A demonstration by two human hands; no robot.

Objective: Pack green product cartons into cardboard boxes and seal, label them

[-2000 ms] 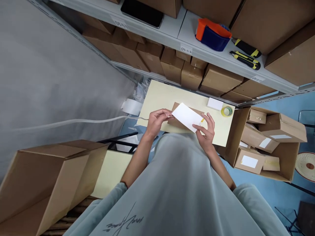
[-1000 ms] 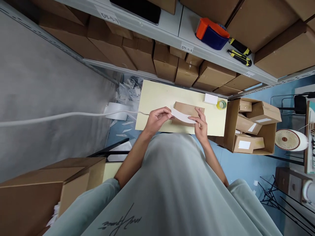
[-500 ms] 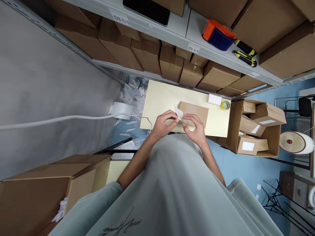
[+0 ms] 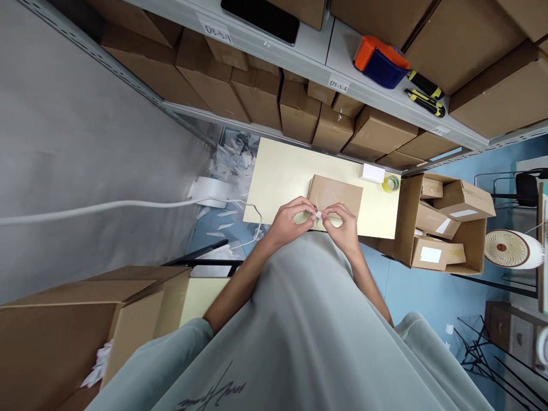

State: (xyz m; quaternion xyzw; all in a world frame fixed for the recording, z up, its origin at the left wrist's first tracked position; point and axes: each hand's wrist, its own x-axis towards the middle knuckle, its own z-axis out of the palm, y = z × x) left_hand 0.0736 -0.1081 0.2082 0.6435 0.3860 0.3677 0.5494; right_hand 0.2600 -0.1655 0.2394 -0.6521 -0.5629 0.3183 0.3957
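Note:
My left hand (image 4: pixel 295 220) pinches one side of a small white slip of paper (image 4: pixel 318 215) between thumb and forefinger. From the other side my right hand (image 4: pixel 341 221) grips the same slip in a like pinch. Only a small bit of the slip shows between the fingertips, and it looks edge-on or folded. Just beyond and under the hands, a closed brown cardboard box (image 4: pixel 338 192) lies on the pale yellow table (image 4: pixel 278 171).
A white box (image 4: pixel 372 173) and a tape roll (image 4: pixel 390 183) lie at the table's far right. To the right, a large carton (image 4: pixel 406 222) holds several boxes. The shelf (image 4: pixel 299 54) overhead bears a phone (image 4: pixel 261 20) and utility knives (image 4: pixel 426 94). A white cable (image 4: pixel 128 204) crosses from the left.
The white slip stood up broad above the fingers before; now only a small piece shows between them. My fingertips have drawn into tight pinches, and more of the box shows.

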